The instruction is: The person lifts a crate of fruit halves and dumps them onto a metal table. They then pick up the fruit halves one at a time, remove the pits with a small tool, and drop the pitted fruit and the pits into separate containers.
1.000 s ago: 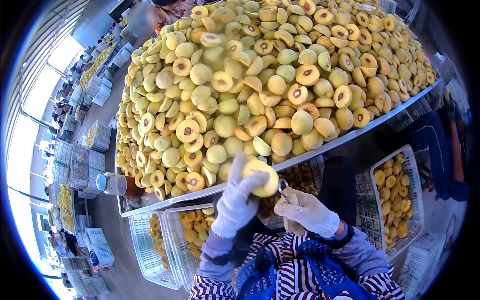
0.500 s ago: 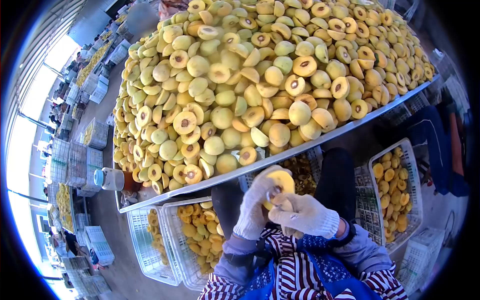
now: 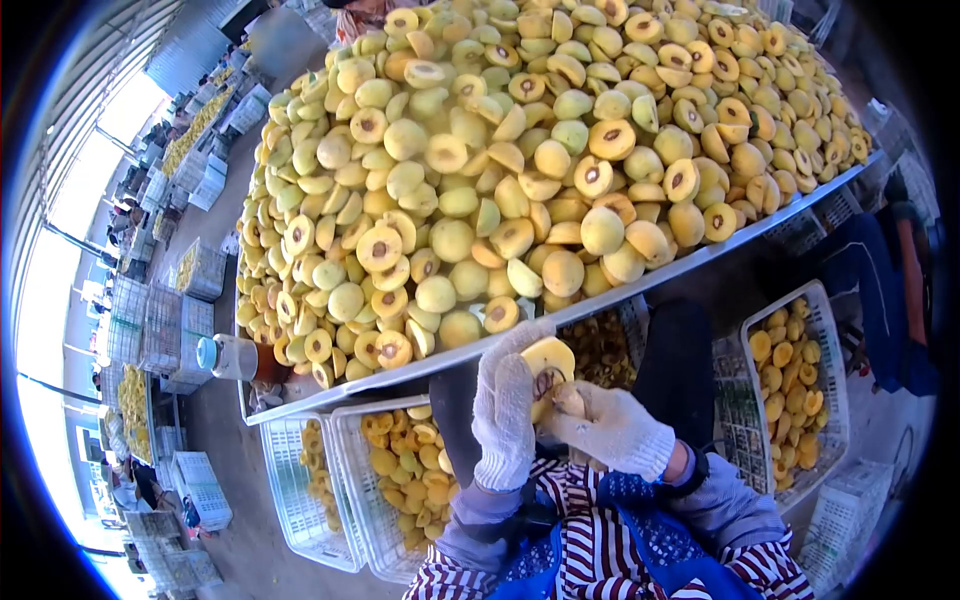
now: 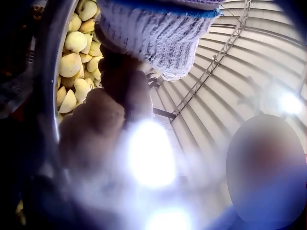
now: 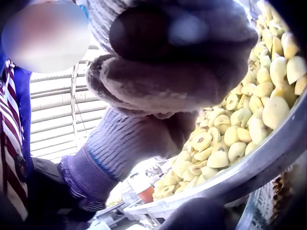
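One long table with a pale metal rim [image 3: 400, 374], heaped with halved yellow-green fruits [image 3: 450, 240], fills the upper frame. Below centre, the white-knit-gloved left hand [image 3: 505, 410] and cream-knit-gloved right hand [image 3: 620, 430], apart a second ago, now work close together. The left grips a round yellow fruit half [image 3: 552, 357]; the right pinches a tan-handled tool [image 3: 570, 400], its metal loop [image 3: 547, 381] at the dark core, so coring seems under way.

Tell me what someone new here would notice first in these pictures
A huge heap of yellow fruit, much of it halved, fills the upper middle of the head view, on a metal-rimmed table. Below the near rim, the gloved left hand holds a cut piece and the gloved right hand a small tool. Crates of fruit stand lower, at left and right.
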`<state>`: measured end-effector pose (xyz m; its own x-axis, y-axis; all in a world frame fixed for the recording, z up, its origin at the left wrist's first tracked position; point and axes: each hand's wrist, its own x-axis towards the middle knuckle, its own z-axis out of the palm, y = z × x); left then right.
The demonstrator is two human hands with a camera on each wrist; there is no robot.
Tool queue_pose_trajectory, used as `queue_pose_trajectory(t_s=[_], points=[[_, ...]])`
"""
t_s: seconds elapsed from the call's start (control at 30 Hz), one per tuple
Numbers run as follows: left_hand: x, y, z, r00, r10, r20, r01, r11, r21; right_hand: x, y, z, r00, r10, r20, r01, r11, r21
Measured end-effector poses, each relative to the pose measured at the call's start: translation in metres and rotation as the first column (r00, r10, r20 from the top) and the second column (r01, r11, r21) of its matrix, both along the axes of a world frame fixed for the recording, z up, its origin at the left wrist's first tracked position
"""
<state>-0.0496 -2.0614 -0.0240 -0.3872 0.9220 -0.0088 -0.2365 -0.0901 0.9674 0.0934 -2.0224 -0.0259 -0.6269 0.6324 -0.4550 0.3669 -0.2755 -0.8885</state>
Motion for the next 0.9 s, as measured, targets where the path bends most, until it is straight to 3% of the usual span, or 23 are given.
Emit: queue_pose_trajectory(t_s=[0.07,0.1,0.17,0.2,0.27,0.3,0.37,0.4,0.43,0.47,0.53,0.67,0.7,0.8,0.87,0.9], points=[[-0.006,0.005,-0.001,0.999,-0.024,0.038,0.027,0.995,-0.092,0.000,0.005,0.013,0.999,0.034,-0.005,-0.034,0.973,-0.226],[-0.007,0.010,0.001,0.999,-0.048,0.018,0.049,0.995,-0.084,0.002,0.004,0.009,0.993,-0.026,-0.113,-0.008,0.957,-0.290],[-0.015,0.017,-0.003,0.993,-0.116,-0.003,0.116,0.992,-0.041,0.002,0.006,0.012,0.991,-0.041,-0.125,0.010,0.971,-0.238],[-0.022,0.016,-0.011,0.979,-0.150,0.139,0.155,0.988,-0.023,0.002,0.007,0.021,0.996,-0.039,-0.082,0.022,0.979,-0.201],[-0.027,0.013,-0.020,0.972,-0.152,0.181,0.160,0.987,-0.030,0.001,0.012,0.023,0.990,-0.127,-0.067,0.116,0.982,-0.151],[-0.033,0.013,-0.025,0.982,-0.185,-0.031,0.184,0.982,-0.033,0.004,0.013,0.024,0.975,-0.203,-0.091,0.191,0.973,-0.127],[-0.044,0.000,-0.028,0.857,-0.275,-0.436,0.246,0.961,-0.122,0.009,0.015,0.015,0.936,-0.324,-0.136,0.315,0.946,-0.081],[-0.046,-0.004,-0.025,0.783,-0.374,-0.497,0.278,0.925,-0.258,0.010,0.016,0.010,0.930,-0.321,-0.178,0.321,0.947,-0.031],[-0.041,-0.006,-0.014,0.852,-0.392,-0.346,0.324,0.915,-0.239,0.008,0.015,0.013,0.937,-0.316,-0.146,0.322,0.947,0.019],[-0.040,-0.005,-0.016,0.936,-0.319,-0.152,0.292,0.940,-0.178,0.007,0.015,0.019,0.943,-0.314,-0.111,0.322,0.944,0.069],[-0.034,-0.009,-0.024,0.951,-0.143,0.274,0.178,0.978,-0.106,0.007,0.009,0.030,0.958,-0.272,-0.091,0.278,0.959,0.058],[-0.032,-0.002,-0.026,0.909,-0.048,0.413,0.030,0.998,0.050,-0.001,-0.004,0.043,0.992,-0.120,0.029,0.121,0.991,-0.051],[-0.029,-0.004,-0.018,0.914,-0.057,0.401,0.052,0.998,0.024,-0.002,-0.006,0.034,0.996,-0.039,0.079,0.035,0.998,0.059],[-0.023,-0.007,-0.014,0.880,-0.037,0.474,0.034,0.999,0.015,-0.006,-0.007,0.028,0.990,0.012,0.137,-0.021,0.998,0.064],[-0.018,-0.008,-0.012,0.906,-0.043,0.421,0.022,0.998,0.054,-0.003,-0.011,0.023,0.987,0.112,0.114,-0.135,0.967,0.217],[-0.017,-0.009,-0.013,0.919,-0.046,0.391,0.017,0.997,0.078,-0.006,-0.011,0.025,0.988,0.104,0.118,-0.127,0.968,0.215]])
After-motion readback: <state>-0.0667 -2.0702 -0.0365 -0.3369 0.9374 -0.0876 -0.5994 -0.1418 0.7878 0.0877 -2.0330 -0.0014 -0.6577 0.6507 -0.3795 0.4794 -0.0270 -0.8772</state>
